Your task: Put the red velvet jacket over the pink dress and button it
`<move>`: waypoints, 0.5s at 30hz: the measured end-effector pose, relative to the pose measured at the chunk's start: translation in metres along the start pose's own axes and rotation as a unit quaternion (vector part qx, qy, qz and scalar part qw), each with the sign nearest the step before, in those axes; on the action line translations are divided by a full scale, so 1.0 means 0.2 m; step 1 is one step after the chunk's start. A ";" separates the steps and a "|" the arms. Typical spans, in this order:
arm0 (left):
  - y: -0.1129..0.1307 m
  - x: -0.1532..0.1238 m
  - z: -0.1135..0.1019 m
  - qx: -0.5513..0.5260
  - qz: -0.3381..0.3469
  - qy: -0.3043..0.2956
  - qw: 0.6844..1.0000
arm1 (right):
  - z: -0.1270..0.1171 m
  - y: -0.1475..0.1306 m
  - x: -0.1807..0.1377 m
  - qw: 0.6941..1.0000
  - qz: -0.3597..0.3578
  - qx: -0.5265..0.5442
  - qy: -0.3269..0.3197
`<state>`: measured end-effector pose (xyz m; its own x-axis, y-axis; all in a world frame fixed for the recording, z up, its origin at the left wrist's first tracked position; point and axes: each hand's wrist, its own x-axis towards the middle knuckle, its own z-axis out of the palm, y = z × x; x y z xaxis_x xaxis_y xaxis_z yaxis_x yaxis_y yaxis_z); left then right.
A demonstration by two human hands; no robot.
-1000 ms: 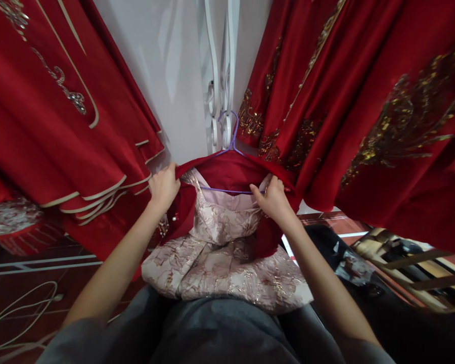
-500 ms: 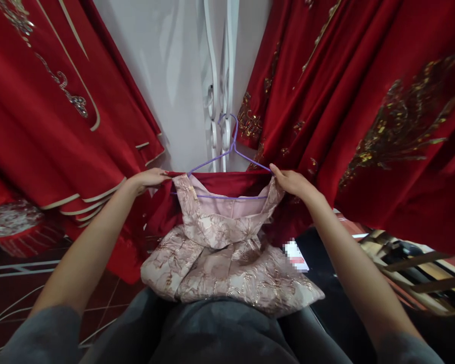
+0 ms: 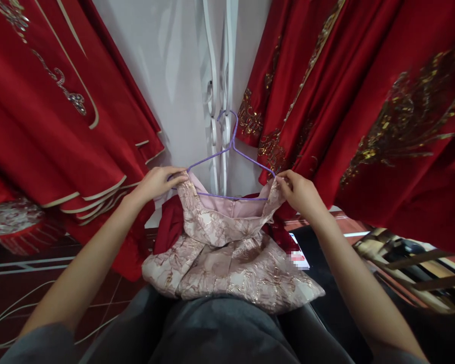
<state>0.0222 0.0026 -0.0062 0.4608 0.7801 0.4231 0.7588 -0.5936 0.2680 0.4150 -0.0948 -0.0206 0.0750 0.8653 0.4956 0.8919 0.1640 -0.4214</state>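
Observation:
A pale pink brocade dress (image 3: 227, 230) with gold threads lies over my lap, its top raised toward the white panel. A thin purple clothes hanger (image 3: 233, 144) sits inside its shoulders, hook upward, the lower bar crossing the neckline. My left hand (image 3: 161, 182) pinches the left shoulder strap by the hanger's end. At the opposite strap, my right hand (image 3: 298, 192) has thumb and fingers closed on the cloth near the other hanger end. Dark red fabric (image 3: 169, 222) shows behind the dress, mostly hidden by it.
Red garments with beading hang at the left (image 3: 60, 126) and right (image 3: 364, 116). A white panel with curved bars (image 3: 212, 76) stands ahead. Pale cables (image 3: 7, 318) lie on the floor at left; a partly blurred white phone-like screen (image 3: 299, 247) is at right.
The dark red cloth that was stretched between my hands along the hanger has dropped behind the dress. My hands have shifted onto the straps; the left moved inward.

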 end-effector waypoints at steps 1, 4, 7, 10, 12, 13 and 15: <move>0.00 -0.01 0.02 0.010 0.008 0.016 1.000 | 0.00 0.00 -0.01 1.000 -0.001 -0.003 0.008; -0.01 -0.04 0.06 0.038 0.004 0.062 0.997 | -0.01 0.00 -0.03 0.999 0.010 -0.022 0.038; 0.00 -0.07 0.08 0.062 -0.041 0.123 0.990 | -0.01 0.02 -0.03 0.997 0.020 -0.029 0.065; 0.00 -0.11 0.08 0.092 -0.101 0.181 0.974 | 0.00 0.08 -0.02 0.996 0.034 -0.015 0.084; -0.02 -0.14 0.09 0.136 -0.146 0.151 0.968 | 0.01 0.13 -0.02 0.995 0.050 -0.008 0.086; -0.04 -0.17 0.09 0.160 -0.170 0.111 0.966 | 0.02 0.15 -0.03 0.995 0.060 -0.009 0.081; -0.06 -0.23 0.10 0.193 -0.207 0.012 0.959 | 0.04 0.21 -0.06 0.994 0.094 -0.029 0.056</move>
<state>0.0011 -0.0214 -0.0467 0.0757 0.9258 0.3703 0.9904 -0.1129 0.0796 0.4473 -0.0946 -0.0496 0.2894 0.8196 0.4945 0.8815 -0.0269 -0.4714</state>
